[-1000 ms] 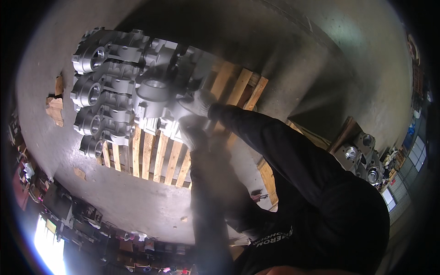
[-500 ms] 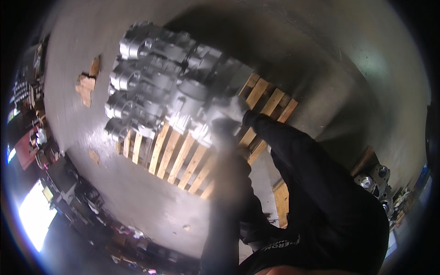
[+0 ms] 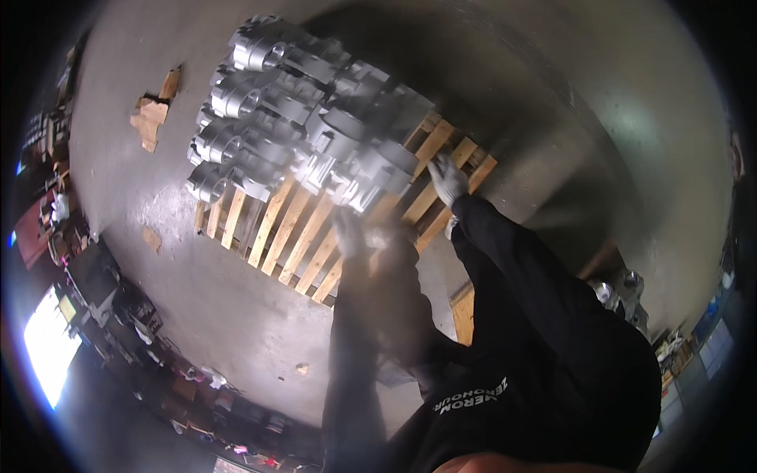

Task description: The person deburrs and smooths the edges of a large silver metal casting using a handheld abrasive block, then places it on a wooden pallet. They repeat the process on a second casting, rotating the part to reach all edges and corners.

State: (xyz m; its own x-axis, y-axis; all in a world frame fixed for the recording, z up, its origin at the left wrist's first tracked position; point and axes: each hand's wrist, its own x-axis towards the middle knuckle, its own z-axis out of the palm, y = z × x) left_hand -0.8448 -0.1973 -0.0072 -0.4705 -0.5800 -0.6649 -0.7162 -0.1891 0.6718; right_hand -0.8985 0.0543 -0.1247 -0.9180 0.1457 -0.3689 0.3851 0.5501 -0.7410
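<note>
Several silver cast-metal housings (image 3: 260, 126) stand in rows on a slatted wooden pallet (image 3: 296, 240). The closest casting (image 3: 382, 167) sits at the near right of the group. My right hand (image 3: 448, 180), in a light grey glove, is off to the right of that casting. Its fingers are stretched out and nothing is in them. My left hand (image 3: 348, 233), also gloved, lies just below the casting's near edge. It is somewhat blurred, with fingers extended and nothing seen in them; whether it touches the metal I cannot tell.
Torn cardboard pieces (image 3: 150, 118) lie on the concrete floor left of the pallet. More metal parts (image 3: 619, 296) stand at the right, beyond my right arm. Cluttered benches and shelving (image 3: 102, 292) run along the left rim.
My right hand has come off the nearest casting and moved right. My left hand has drawn away, toward the pallet's near side. The view has shifted slightly; the castings stay on the pallet.
</note>
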